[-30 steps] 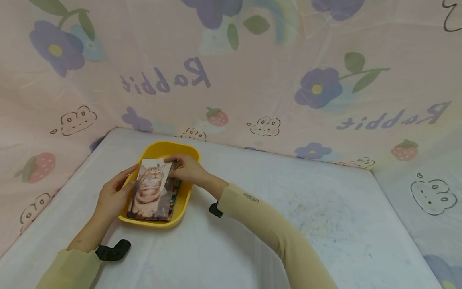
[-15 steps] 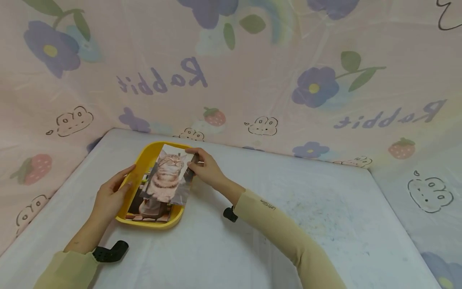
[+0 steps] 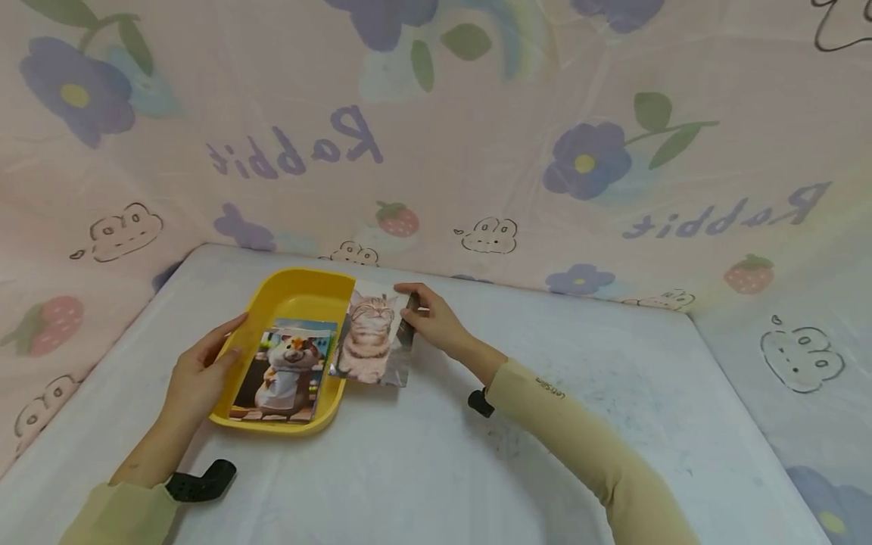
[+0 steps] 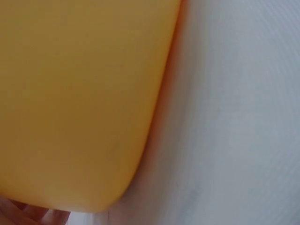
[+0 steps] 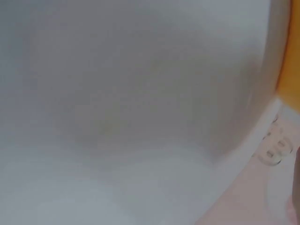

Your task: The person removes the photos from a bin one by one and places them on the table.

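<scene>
A: Where is the right hand?

B: Just past the right rim of the shallow yellow plastic tray; its fingers and thumb pinch the upper right edge of a glossy photo card printed with a tabby cat; the card overlaps the tray's right wall at its left edge, and the rest of it lies over the white tabletop; whether it touches the top I cannot tell.

A: And the left hand?

B: It lies along the tray's left wall with fingers nearly straight, pressed to the rim and gripping nothing; in the left wrist view only the tray's yellow side and a sliver of skin show.

A: What sits inside the tray?

B: A stack of picture cards topped by a hamster in a white outfit, lying flat in the near half of the tray; the far half is bare yellow.

A: Anything else?

B: Pale yellow sleeves cover both forearms; a pink cloth printed with purple flowers, strawberries and the word Rabbit hangs behind the table; the right wrist view is too blurred to read beyond table and a strip of yellow.
</scene>
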The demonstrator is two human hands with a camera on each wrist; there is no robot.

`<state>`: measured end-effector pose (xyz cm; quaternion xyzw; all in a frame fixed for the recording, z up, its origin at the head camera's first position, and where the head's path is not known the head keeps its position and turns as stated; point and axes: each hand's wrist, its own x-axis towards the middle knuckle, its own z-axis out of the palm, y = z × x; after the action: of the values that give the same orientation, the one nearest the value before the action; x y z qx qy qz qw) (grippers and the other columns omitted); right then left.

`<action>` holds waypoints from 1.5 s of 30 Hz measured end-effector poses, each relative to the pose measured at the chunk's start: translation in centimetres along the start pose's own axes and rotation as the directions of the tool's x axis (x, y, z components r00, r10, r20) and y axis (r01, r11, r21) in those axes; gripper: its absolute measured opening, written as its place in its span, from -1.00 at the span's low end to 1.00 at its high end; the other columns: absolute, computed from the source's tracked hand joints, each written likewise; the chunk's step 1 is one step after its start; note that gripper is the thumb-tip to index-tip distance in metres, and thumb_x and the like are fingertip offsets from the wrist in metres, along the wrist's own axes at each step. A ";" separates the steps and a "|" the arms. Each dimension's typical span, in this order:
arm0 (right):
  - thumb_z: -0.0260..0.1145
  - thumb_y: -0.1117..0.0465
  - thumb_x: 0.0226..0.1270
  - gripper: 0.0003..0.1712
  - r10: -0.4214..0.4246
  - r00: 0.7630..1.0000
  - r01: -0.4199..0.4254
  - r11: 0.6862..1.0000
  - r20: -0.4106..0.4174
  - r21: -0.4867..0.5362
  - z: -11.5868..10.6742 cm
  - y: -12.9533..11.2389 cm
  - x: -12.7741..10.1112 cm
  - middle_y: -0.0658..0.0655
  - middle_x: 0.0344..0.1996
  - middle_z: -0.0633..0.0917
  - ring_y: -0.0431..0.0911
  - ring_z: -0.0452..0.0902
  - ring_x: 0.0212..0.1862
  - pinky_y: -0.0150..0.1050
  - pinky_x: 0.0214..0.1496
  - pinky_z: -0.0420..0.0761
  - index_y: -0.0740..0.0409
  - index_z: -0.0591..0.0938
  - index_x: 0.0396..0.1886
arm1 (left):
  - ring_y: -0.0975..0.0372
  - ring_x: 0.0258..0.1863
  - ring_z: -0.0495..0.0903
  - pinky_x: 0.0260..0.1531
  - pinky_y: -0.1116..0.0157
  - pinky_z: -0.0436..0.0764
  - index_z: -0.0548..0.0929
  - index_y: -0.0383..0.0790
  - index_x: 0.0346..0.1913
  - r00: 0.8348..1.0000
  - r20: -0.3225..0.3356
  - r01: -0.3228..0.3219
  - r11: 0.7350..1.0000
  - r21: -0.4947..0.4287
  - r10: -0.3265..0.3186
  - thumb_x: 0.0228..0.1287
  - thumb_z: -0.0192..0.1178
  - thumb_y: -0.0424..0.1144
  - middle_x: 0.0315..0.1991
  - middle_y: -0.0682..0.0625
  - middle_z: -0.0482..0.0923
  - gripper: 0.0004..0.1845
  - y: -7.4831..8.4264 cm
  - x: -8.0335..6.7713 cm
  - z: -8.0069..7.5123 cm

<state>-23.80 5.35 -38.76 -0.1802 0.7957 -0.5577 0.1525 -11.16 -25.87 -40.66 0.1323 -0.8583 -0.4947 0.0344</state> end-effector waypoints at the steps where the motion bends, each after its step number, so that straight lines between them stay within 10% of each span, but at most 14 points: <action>1: 0.09 0.35 0.43 -0.50 -0.003 1.000 0.003 1.000 0.004 -0.015 -0.4 0.1 -0.1 0.22 -0.09 0.48 -0.12 0.52 -0.23 -0.19 -0.24 0.56 0.08 0.38 0.34 | -0.19 0.30 0.28 0.20 -0.18 0.35 0.17 0.02 0.48 1.000 0.000 -0.001 1.000 0.002 0.001 0.53 -0.17 -0.14 0.43 -0.29 0.17 -0.49 0.0 0.0 -0.1; 34: 0.18 0.35 0.32 -0.48 0.155 0.985 -0.170 0.891 -0.069 -0.422 -4.1 3.1 1.9 0.17 -0.28 0.52 -0.05 0.36 -0.26 -0.31 -0.25 0.39 0.15 0.44 0.29 | -0.22 0.33 0.24 0.21 -0.15 0.34 0.18 0.00 0.48 1.000 -0.007 0.000 1.000 -0.025 0.000 0.53 -0.16 -0.14 0.45 -0.30 0.13 -0.49 0.0 -0.1 -0.2; 45: 0.25 0.28 0.32 -0.43 0.252 0.961 -0.278 0.882 -0.116 -0.382 -4.7 3.2 2.8 0.32 0.09 0.58 0.08 0.57 -0.01 -0.17 -0.07 0.57 0.09 0.42 0.33 | -0.19 0.27 0.32 0.17 -0.07 0.43 0.19 0.00 0.47 0.999 -0.003 -0.053 0.999 0.011 0.053 0.53 -0.15 -0.14 0.41 -0.33 0.19 -0.49 -0.3 -0.2 -0.2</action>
<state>-28.71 8.95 -40.31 -0.0791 0.9131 -0.3654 0.1627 -10.84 -26.15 -40.79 0.1104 -0.8641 -0.4887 0.0480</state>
